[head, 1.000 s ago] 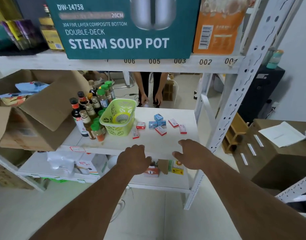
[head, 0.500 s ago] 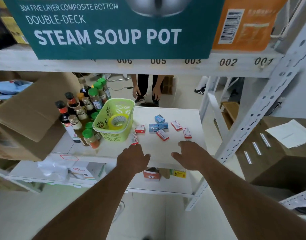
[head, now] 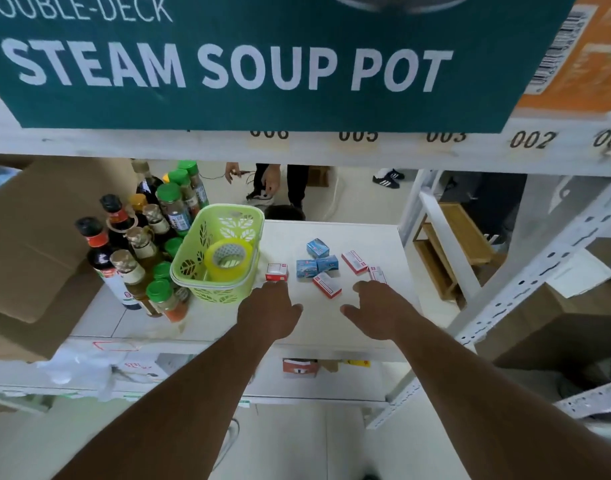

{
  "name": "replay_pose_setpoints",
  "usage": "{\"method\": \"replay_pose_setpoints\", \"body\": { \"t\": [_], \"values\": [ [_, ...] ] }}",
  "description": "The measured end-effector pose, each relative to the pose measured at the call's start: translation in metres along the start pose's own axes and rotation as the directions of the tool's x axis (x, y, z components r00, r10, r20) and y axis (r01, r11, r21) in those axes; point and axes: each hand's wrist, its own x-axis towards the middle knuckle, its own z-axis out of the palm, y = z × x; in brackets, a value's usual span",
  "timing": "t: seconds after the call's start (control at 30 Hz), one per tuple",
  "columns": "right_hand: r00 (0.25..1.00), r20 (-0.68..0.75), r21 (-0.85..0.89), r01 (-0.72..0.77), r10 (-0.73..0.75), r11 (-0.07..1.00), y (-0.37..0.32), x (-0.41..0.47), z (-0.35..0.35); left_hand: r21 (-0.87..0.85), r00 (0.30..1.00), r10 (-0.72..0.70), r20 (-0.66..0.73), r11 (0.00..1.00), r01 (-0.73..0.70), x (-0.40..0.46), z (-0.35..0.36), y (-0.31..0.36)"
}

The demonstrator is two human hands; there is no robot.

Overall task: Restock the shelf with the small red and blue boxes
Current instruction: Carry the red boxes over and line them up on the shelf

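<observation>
Small boxes lie loose on the white shelf. Three blue boxes cluster in the middle. Red-and-white boxes lie around them: one beside the basket, one in front of the blue ones, one to their right, another further right. My left hand reaches over the shelf, its fingertips just short of the left red box. My right hand hovers with loosely spread fingers near the rightmost red box. Neither hand holds anything.
A green basket with a tape roll stands left of the boxes. Sauce and spice bottles crowd further left, beside a cardboard carton. A steam soup pot box sits on the shelf above. A person stands behind the rack.
Both hands have moved forward from the shelf's front edge toward the boxes. The view has come closer to the shelf.
</observation>
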Motion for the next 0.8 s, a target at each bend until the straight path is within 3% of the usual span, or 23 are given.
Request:
{"method": "replay_pose_setpoints", "body": {
  "t": [0.8],
  "values": [
    [1.0, -0.026, 0.067, 0.004, -0.002, 0.998, 0.016, 0.071, 0.014, 0.023, 0.999, -0.022, -0.029, 0.999, 0.022, 0.062, 0.025, 0.0]
  ]
}}
